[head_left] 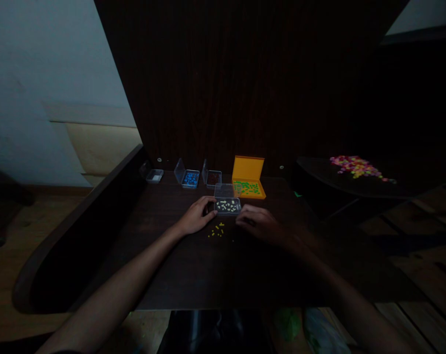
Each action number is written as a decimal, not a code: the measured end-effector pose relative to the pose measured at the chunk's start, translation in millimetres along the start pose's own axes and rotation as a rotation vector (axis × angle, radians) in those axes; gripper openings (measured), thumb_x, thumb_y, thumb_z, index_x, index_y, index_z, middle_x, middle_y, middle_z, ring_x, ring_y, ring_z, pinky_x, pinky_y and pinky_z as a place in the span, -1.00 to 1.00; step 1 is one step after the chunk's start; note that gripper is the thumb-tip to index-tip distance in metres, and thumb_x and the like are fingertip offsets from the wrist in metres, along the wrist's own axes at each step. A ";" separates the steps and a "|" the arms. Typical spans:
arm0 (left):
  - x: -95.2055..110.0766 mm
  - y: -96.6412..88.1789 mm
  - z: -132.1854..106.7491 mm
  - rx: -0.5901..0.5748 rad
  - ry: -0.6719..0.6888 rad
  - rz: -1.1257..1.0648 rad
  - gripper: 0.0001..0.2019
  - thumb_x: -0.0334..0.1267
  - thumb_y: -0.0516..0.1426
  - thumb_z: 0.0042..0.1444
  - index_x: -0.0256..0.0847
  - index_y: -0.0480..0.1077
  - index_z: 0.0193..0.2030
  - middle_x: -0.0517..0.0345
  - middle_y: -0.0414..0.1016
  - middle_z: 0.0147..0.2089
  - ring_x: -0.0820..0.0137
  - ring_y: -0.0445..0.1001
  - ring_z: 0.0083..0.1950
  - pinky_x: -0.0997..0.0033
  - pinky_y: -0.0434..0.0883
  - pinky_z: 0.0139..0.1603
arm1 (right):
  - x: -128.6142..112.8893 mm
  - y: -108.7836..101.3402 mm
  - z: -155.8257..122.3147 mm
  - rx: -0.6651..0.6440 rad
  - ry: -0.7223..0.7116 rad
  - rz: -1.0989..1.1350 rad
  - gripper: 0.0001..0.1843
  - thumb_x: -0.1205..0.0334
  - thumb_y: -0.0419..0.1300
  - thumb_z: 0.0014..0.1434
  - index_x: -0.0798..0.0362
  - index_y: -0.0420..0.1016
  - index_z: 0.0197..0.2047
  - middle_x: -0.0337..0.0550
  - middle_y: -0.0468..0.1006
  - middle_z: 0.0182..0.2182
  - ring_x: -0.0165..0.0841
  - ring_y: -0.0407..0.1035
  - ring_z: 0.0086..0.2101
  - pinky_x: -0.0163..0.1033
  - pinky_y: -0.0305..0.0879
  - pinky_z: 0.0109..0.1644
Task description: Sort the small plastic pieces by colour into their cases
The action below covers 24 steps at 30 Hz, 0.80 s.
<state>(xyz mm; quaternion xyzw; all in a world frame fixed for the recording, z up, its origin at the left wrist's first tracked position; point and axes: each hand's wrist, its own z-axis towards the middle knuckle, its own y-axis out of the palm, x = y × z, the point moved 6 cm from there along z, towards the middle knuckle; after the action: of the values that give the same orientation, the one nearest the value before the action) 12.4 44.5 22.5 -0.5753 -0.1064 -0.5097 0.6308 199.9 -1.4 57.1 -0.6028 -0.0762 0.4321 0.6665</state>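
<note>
Lying long side left to right, the clear box [227, 206] is pinched by the left hand [196, 216]; the right hand [258, 224] grip cannot be told.

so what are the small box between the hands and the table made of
Small box: likely clear, glossy plastic; pieces inside show through. Table: looks like dark wood or laminate, matt, faint grain; dim light leaves it open.
</note>
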 end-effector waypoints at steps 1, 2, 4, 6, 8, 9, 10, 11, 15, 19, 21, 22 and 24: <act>0.3 0.0 0.0 -0.001 -0.001 0.003 -0.70 -0.19 0.11 0.16 -0.19 0.32 0.03 -0.01 0.39 0.13 0.37 0.44 -0.22 0.25 0.43 -0.08 | 5.1 -5.3 6.1 0.039 0.010 -0.010 -0.83 0.23 0.12 0.26 0.04 0.54 -0.23 -0.11 0.49 -0.27 -0.36 0.39 -0.28 -0.28 0.29 -0.21; 0.4 0.1 -0.1 -0.004 -0.003 0.004 -0.70 -0.19 0.11 0.17 -0.20 0.32 0.03 -0.01 0.39 0.13 0.37 0.44 -0.22 0.25 0.43 -0.08 | 10.7 -10.2 12.4 0.074 0.026 -0.023 -0.83 0.22 0.14 0.24 0.05 0.55 -0.26 -0.11 0.48 -0.30 -0.36 0.38 -0.30 -0.29 0.28 -0.23; -0.3 0.6 -0.3 -0.008 -0.007 0.001 -0.70 -0.18 0.11 0.17 -0.20 0.32 0.03 -0.02 0.38 0.14 0.38 0.44 -0.24 0.26 0.43 -0.10 | 22.7 -16.1 24.8 0.089 0.075 -0.054 -0.85 0.24 0.18 0.20 0.06 0.58 -0.29 -0.15 0.46 -0.39 -0.37 0.36 -0.36 -0.30 0.25 -0.30; -1.5 1.0 -0.6 -0.006 -0.011 -0.001 -0.69 -0.18 0.11 0.17 -0.19 0.32 0.03 -0.02 0.37 0.15 0.38 0.44 -0.25 0.28 0.44 -0.12 | 34.4 -17.0 34.9 0.053 0.135 -0.090 -0.87 0.27 0.20 0.17 0.06 0.60 -0.30 -0.20 0.46 -0.48 -0.40 0.34 -0.43 -0.32 0.20 -0.35; -2.1 1.3 -0.7 -0.003 -0.009 -0.001 -0.70 -0.19 0.11 0.17 -0.19 0.32 0.03 -0.02 0.38 0.14 0.39 0.43 -0.26 0.28 0.44 -0.13 | 44.9 -15.3 41.6 0.016 0.206 -0.125 -0.87 0.29 0.21 0.14 0.05 0.62 -0.29 -0.23 0.48 -0.53 -0.42 0.32 -0.48 -0.33 0.16 -0.39; -2.2 1.5 -0.7 -0.004 -0.008 0.000 -0.70 -0.19 0.11 0.17 -0.20 0.32 0.03 -0.02 0.38 0.13 0.39 0.43 -0.26 0.29 0.44 -0.13 | 49.0 -14.1 43.9 0.005 0.239 -0.142 -0.87 0.30 0.22 0.13 0.04 0.62 -0.29 -0.24 0.49 -0.54 -0.42 0.32 -0.50 -0.34 0.14 -0.41; -2.0 1.6 -0.7 -0.007 -0.007 0.000 -0.70 -0.20 0.11 0.17 -0.20 0.32 0.02 -0.01 0.39 0.13 0.40 0.42 -0.27 0.29 0.44 -0.13 | 52.0 -12.6 45.8 -0.004 0.263 -0.159 -0.87 0.30 0.22 0.12 0.03 0.63 -0.30 -0.24 0.51 -0.55 -0.43 0.32 -0.52 -0.34 0.12 -0.43; -1.7 1.7 -0.6 -0.009 -0.006 0.000 -0.70 -0.20 0.11 0.17 -0.21 0.32 0.02 -0.01 0.39 0.13 0.40 0.41 -0.28 0.29 0.44 -0.14 | 54.0 -11.1 47.3 -0.012 0.282 -0.177 -0.87 0.30 0.22 0.11 0.02 0.63 -0.31 -0.24 0.52 -0.54 -0.43 0.32 -0.52 -0.34 0.11 -0.44; 0.1 1.1 -0.4 -0.011 0.003 0.005 -0.71 -0.20 0.11 0.17 -0.20 0.32 0.02 -0.01 0.38 0.13 0.41 0.41 -0.28 0.30 0.43 -0.14 | 55.4 -4.6 51.9 -0.089 0.354 -0.264 -0.83 0.31 0.19 0.11 -0.02 0.65 -0.32 -0.21 0.59 -0.47 -0.39 0.40 -0.46 -0.34 0.13 -0.42; 0.2 0.9 -0.7 -0.010 0.006 0.002 -0.72 -0.19 0.11 0.17 -0.19 0.33 0.02 0.00 0.38 0.14 0.40 0.43 -0.24 0.31 0.43 -0.13 | 52.0 -2.4 54.3 -0.176 0.423 -0.321 -0.77 0.30 0.14 0.13 -0.03 0.65 -0.28 -0.17 0.64 -0.35 -0.31 0.47 -0.34 -0.32 0.20 -0.35; -0.3 1.1 -0.9 -0.010 0.006 -0.002 -0.71 -0.19 0.11 0.18 -0.19 0.33 0.02 0.00 0.38 0.14 0.37 0.44 -0.20 0.30 0.43 -0.11 | 50.5 -2.3 55.0 -0.192 0.436 -0.328 -0.77 0.29 0.13 0.15 -0.02 0.65 -0.28 -0.15 0.65 -0.33 -0.30 0.48 -0.30 -0.32 0.21 -0.33; -0.5 1.2 -0.9 -0.009 0.006 -0.006 -0.71 -0.19 0.11 0.17 -0.19 0.33 0.02 0.00 0.38 0.14 0.36 0.44 -0.18 0.29 0.43 -0.09 | 50.3 -2.2 55.3 -0.192 0.440 -0.329 -0.77 0.29 0.14 0.15 -0.02 0.65 -0.28 -0.15 0.65 -0.33 -0.30 0.49 -0.29 -0.32 0.21 -0.33; -1.0 1.3 -0.7 -0.005 0.003 -0.012 -0.71 -0.20 0.11 0.17 -0.19 0.33 0.02 0.00 0.38 0.14 0.34 0.45 -0.13 0.28 0.43 -0.06 | 50.8 -1.6 55.5 -0.187 0.442 -0.327 -0.78 0.29 0.14 0.15 -0.03 0.65 -0.28 -0.15 0.65 -0.30 -0.29 0.49 -0.27 -0.32 0.22 -0.31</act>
<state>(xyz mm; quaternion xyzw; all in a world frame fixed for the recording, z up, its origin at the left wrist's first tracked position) 12.7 44.2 20.8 -0.5755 -0.1075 -0.5146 0.6264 197.3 73.7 51.7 -0.7209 -0.0647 0.1681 0.6693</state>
